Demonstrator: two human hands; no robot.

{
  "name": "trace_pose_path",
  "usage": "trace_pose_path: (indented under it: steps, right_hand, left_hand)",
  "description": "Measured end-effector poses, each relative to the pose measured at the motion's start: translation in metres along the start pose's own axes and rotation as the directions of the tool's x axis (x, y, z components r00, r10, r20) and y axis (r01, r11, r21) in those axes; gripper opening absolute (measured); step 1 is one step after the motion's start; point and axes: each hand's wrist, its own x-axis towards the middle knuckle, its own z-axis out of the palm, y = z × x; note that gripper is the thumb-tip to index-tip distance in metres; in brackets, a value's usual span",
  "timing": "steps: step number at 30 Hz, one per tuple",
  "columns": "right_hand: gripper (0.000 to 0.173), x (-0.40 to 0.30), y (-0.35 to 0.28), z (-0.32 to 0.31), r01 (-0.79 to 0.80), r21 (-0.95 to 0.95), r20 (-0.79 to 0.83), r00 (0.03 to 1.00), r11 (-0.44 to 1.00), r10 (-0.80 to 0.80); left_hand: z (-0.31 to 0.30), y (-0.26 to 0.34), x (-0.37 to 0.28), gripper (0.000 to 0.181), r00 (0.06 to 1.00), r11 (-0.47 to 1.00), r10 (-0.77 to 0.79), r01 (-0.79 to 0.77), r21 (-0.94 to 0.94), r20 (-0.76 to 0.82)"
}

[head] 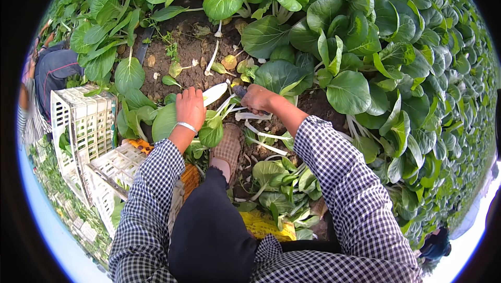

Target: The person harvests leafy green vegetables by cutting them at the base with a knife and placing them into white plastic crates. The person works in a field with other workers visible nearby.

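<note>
My left hand point(190, 109), with a silver bracelet at its wrist, grips a bok choy point(163, 122). The plant's broad white stalk point(215, 93) points up and right from under my fingers, and its green leaf spreads to the left. To the right of it, my right hand point(258, 99) is closed around a dark-handled tool point(239, 91). Any blade is hidden or too unclear to make out. Just below that fist lie cut white stalks point(252, 116) on the soil. My checked shoe point(227, 146) stands between and below the two hands.
Standing bok choy point(348, 91) crowds the right and top. Stacked white plastic crates point(88, 114) stand left, near a seated or crouching co-worker point(56, 68). Trimmed leaves point(289, 189) lie by a yellow sack point(270, 224). Another person point(436, 244) is far off at lower right.
</note>
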Motion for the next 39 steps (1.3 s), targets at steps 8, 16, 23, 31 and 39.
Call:
trace_pose_path:
  steps: [8, 16, 23, 31, 39]
  right_hand:
    - [0.020, 0.011, 0.027, -0.001, -0.100, -0.083, 0.048, 0.993, 0.992, 0.104]
    - [0.016, -0.089, 0.000, -0.041, 0.331, 0.752, -0.416, 0.909, 0.570, 0.021]
    - [0.013, -0.107, -0.009, -0.125, 0.673, 0.637, -0.740, 0.671, 0.375, 0.053]
    - [0.015, -0.104, -0.008, -0.116, 0.637, 0.649, -0.719, 0.692, 0.415, 0.063]
    - [0.016, -0.056, -0.040, -0.108, 0.485, 0.666, -0.579, 0.815, 0.567, -0.017]
  left_hand:
    - [-0.001, -0.005, 0.019, 0.037, 0.996, 0.989, 0.050, -0.059, 0.133, 0.076]
    - [-0.144, 0.022, 0.044, 0.017, 0.952, 0.916, 0.302, -0.276, 0.291, -0.044]
    - [-0.221, 0.150, 0.182, 0.044, 0.523, -0.005, 0.772, -0.563, 0.827, 0.361]
    - [-0.179, 0.122, 0.257, 0.036, 0.710, 0.259, 0.634, -0.568, 0.782, 0.306]
    - [-0.158, 0.065, 0.248, 0.043, 0.688, 0.550, 0.722, -0.630, 0.547, 0.067]
